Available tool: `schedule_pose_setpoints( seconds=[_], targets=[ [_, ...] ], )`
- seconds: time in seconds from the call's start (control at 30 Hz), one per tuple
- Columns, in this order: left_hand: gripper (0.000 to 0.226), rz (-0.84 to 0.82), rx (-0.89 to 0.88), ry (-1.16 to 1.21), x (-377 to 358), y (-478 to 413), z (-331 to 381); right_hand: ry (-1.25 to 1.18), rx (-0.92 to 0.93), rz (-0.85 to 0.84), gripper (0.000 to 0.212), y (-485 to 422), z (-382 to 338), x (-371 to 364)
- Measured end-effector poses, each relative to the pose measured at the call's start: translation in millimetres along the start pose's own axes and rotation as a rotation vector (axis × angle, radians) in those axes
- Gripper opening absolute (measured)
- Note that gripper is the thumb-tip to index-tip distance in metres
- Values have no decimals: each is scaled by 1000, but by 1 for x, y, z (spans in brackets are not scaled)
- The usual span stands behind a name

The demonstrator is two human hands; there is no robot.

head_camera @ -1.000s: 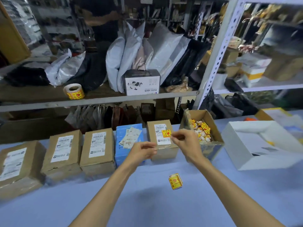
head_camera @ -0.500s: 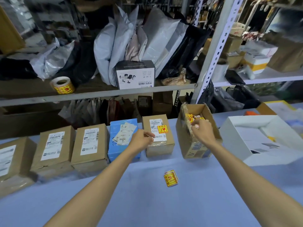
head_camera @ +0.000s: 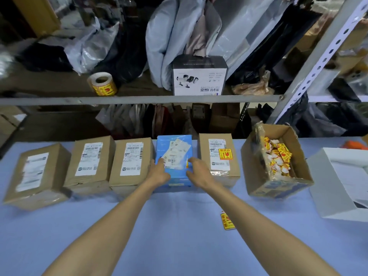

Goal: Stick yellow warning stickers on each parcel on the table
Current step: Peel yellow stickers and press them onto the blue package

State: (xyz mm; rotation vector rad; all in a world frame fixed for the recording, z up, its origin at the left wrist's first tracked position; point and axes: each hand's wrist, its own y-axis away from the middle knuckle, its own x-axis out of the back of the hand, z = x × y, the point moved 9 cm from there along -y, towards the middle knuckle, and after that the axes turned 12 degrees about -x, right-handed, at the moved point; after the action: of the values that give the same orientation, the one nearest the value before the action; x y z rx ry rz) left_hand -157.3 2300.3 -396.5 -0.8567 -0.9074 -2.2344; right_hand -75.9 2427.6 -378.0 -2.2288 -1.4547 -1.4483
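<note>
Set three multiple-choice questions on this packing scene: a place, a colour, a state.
1. Where is the sticker roll? A on the table B on the shelf C in the open carton
2. What colour is the parcel touched by the left hand and right hand? A brown B white C blue
3. The brown parcel right of it: A bears a yellow sticker B lies open C has no label
B, it stands on the shelf; C, that box is blue; A, the sticker sits beside its label.

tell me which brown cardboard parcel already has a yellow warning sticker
The brown cardboard parcel immediately right of the blue parcel: a yellow sticker sits on its white label. The other three carry none.
</note>
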Motion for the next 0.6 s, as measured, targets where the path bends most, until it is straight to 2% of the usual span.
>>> schedule_pose_setpoints(
  seconds=[0.17, 0.33, 0.47, 0.6],
  targets=[
    [71, -37, 96, -16, -11, -15, -3, 27, -141, -112, 44, -20, 6, -31],
    [69, -8, 176, -83, -15, -15, -7, 32, -211, -83, 57, -22, 13, -34],
    [76, -57, 220, -156, -28, 10, -18, 144, -241, -161, 65, -1, 21, -41],
    [59, -107, 157, -119, -47, 44, -28, 207, -217, -220, 75, 41, 34, -54]
  ],
)
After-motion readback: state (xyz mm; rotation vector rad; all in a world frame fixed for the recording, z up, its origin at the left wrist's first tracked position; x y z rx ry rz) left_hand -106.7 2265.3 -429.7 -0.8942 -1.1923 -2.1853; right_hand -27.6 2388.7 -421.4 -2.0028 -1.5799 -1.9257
